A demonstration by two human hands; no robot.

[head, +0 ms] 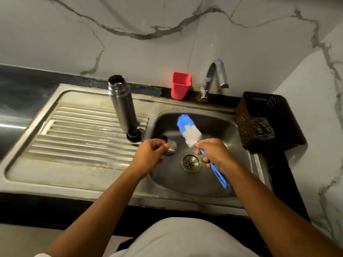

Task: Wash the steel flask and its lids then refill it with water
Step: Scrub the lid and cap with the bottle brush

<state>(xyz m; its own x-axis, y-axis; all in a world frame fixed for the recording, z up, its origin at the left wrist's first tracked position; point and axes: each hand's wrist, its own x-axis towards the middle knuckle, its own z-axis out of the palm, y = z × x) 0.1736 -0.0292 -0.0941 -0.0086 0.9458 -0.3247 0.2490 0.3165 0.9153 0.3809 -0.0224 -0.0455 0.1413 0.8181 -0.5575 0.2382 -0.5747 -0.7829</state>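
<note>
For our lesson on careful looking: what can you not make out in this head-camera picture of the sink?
1. Head view: the cup lid is mostly covered by the left hand that holds it; its inside is hidden.
2. Head view: the flask shows only its mouth; its own wall hides any water inside.
3. Head view: the basket wall hides most of its contents.
4. Head view: the right hand covers the middle of the brush.

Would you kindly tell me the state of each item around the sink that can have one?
Steel flask: upright on the drainboard, uncapped.
Black stopper: off, resting beside the flask's base.
Steel cup lid: off, held by the left hand over the sink.
Brush: gripped by the right hand, bristles up.
Tap: no water visibly running.
Red cup: upright, open.
</note>
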